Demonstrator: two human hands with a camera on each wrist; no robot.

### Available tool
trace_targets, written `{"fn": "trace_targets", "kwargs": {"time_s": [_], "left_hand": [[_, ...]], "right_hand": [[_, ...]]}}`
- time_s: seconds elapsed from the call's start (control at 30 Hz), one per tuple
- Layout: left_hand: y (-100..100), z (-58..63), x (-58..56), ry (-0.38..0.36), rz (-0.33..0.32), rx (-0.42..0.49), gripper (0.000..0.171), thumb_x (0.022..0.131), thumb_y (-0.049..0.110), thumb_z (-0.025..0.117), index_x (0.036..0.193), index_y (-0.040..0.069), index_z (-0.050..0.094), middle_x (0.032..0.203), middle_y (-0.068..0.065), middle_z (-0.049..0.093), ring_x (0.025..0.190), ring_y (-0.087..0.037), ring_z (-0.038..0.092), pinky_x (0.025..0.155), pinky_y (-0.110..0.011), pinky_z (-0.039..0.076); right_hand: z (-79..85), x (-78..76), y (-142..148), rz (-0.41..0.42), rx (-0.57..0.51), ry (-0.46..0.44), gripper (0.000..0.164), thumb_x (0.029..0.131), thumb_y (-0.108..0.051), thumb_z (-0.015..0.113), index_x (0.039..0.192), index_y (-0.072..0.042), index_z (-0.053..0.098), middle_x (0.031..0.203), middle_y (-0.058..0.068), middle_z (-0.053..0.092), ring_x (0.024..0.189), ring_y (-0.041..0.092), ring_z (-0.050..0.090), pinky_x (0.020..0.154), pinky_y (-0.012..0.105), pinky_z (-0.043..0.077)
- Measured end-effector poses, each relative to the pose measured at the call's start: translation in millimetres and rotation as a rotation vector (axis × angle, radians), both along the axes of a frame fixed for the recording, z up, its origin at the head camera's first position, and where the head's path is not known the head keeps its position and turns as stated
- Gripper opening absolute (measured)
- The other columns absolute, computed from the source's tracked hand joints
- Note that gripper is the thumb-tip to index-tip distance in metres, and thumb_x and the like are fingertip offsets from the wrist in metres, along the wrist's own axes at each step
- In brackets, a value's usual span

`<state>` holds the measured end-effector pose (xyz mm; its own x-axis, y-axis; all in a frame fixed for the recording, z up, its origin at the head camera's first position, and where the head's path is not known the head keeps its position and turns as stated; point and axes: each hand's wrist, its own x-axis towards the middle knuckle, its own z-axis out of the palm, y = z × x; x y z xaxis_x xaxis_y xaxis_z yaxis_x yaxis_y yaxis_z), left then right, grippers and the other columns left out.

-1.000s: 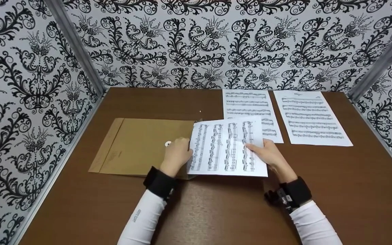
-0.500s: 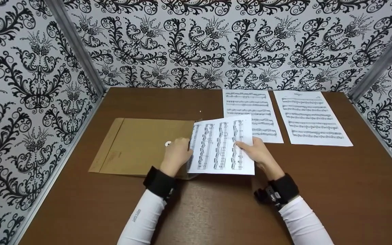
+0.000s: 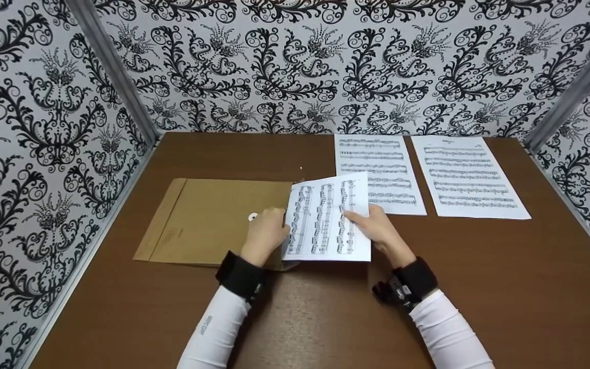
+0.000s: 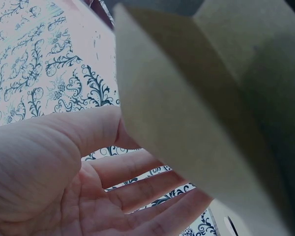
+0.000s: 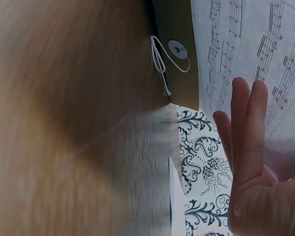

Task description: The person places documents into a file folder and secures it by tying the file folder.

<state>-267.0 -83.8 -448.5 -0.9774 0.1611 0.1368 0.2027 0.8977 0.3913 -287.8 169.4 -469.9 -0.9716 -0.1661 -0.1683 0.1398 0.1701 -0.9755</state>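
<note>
A brown kraft envelope lies on its side at the left of the table, its mouth to the right. My left hand pinches the panel at that mouth; in the left wrist view the envelope gapes beside the thumb. Partway into the mouth is a sheet of printed music, turned sideways. My right hand grips its outer end, thumb on top. From the right wrist, the straight fingers show along the sheet's underside. The sheet's inserted end is hidden.
Two more music sheets lie at the back right, a left one partly covered by the held sheet and a right one. A white string hangs by the envelope's button. Patterned walls enclose the brown table.
My right hand has moved left with the music sheet, and less of the sheet shows outside the envelope. My left hand and the envelope have stayed in place.
</note>
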Motion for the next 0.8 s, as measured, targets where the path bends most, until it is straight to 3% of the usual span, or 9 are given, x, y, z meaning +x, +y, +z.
{"fn": "trace_targets", "kwargs": {"time_s": [0.2,0.43,0.8], "left_hand": [[-1.0,1.3,0.6,-0.023,-0.008,0.012,0.008,0.089,0.007,0.070,0.089,-0.001,0.070,0.095,-0.020,0.075,0.085,-0.037,0.072,0.072,-0.050,0.056],[-2.4,0.1,0.2,0.004,-0.012,0.011,0.006,0.087,0.005,0.067,0.086,-0.001,0.069,0.094,-0.021,0.075,0.085,-0.039,0.072,0.072,-0.052,0.057],[-1.9,1.4,-0.4,-0.028,-0.003,0.024,0.009,0.089,0.007,0.067,0.093,-0.001,0.070,0.099,-0.021,0.075,0.088,-0.038,0.072,0.073,-0.051,0.057]], "right_hand": [[-0.4,-3.7,-4.2,0.036,0.018,0.004,0.039,0.104,-0.016,0.058,0.137,0.006,0.058,0.101,0.011,0.078,0.074,0.015,0.077,0.066,0.031,0.064],[-2.0,-6.8,-11.7,0.056,-0.003,0.010,0.040,0.103,-0.014,0.058,0.138,0.005,0.057,0.107,0.016,0.077,0.075,0.015,0.077,0.067,0.033,0.064],[-6.4,-13.0,-24.0,0.065,-0.038,0.009,0.040,0.102,-0.011,0.058,0.140,0.004,0.057,0.120,0.026,0.073,0.078,0.017,0.078,0.070,0.034,0.065]]}}
